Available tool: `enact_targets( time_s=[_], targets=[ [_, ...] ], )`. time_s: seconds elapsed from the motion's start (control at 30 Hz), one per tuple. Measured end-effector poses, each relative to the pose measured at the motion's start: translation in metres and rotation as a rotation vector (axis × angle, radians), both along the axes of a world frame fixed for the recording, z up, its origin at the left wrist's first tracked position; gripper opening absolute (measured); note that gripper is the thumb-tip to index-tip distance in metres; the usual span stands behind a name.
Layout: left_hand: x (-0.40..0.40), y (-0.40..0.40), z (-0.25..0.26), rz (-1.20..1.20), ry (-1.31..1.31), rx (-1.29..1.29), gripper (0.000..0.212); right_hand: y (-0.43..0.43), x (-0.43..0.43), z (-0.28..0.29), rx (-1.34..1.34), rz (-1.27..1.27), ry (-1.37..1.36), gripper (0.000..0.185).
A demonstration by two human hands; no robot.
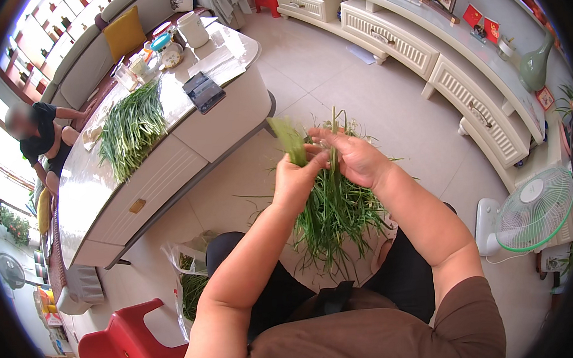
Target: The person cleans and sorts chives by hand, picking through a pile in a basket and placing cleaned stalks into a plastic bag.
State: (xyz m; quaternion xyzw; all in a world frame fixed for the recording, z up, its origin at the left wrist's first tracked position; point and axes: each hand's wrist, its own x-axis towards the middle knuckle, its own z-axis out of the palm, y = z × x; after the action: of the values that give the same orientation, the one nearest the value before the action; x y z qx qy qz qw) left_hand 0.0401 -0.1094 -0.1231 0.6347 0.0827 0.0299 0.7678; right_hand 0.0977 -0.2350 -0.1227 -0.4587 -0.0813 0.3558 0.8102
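Observation:
My left hand [294, 181] grips a small bunch of garlic chives [288, 136], whose upper part is blurred by motion. Close beside it, my right hand [360, 158] holds a few long green stalks [335, 169] upright against its palm. The fingertips of both hands nearly meet, and blur hides whether they touch. Beneath them, between my knees, spreads a loose heap of garlic chives [337, 220] with tangled leaves; whatever supports it is mostly covered.
On the white table [169, 158] at left lie a neat pile of chives [135, 128], a dark phone-like device [204, 92] and several jars. A plastic bag [190, 281] of greens and a red chair [129, 340] stand left. A fan [533, 210] is at right. Another person [46, 131] sits beyond the table.

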Motion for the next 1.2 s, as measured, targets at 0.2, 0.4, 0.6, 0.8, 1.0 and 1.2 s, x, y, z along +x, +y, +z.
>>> enact_targets(
  time_s=[0.2,0.4,0.6,0.8,1.0,1.2],
  targets=[
    [-0.002,0.001,-0.001,-0.056,0.138,-0.047,0.007,0.002,-0.002,0.000,0.145,0.083,0.005,0.028],
    [0.000,0.010,-0.007,-0.068,0.126,-0.165,0.007,-0.005,-0.003,0.017,-0.215,0.032,-0.079,0.026],
    [0.000,0.006,-0.006,-0.025,0.116,-0.196,0.007,-0.004,-0.006,0.020,-0.259,0.017,-0.136,0.026],
    [0.000,0.011,-0.005,-0.034,0.114,-0.229,0.012,0.001,-0.009,0.019,-0.310,-0.062,-0.200,0.023],
    [0.001,0.012,0.001,-0.062,0.153,-0.287,0.011,-0.008,0.005,0.007,-0.322,-0.233,-0.254,0.020],
    [0.002,0.016,-0.007,-0.063,0.133,-0.261,0.011,-0.003,-0.004,0.017,-0.352,-0.107,-0.409,0.019]
  ],
)
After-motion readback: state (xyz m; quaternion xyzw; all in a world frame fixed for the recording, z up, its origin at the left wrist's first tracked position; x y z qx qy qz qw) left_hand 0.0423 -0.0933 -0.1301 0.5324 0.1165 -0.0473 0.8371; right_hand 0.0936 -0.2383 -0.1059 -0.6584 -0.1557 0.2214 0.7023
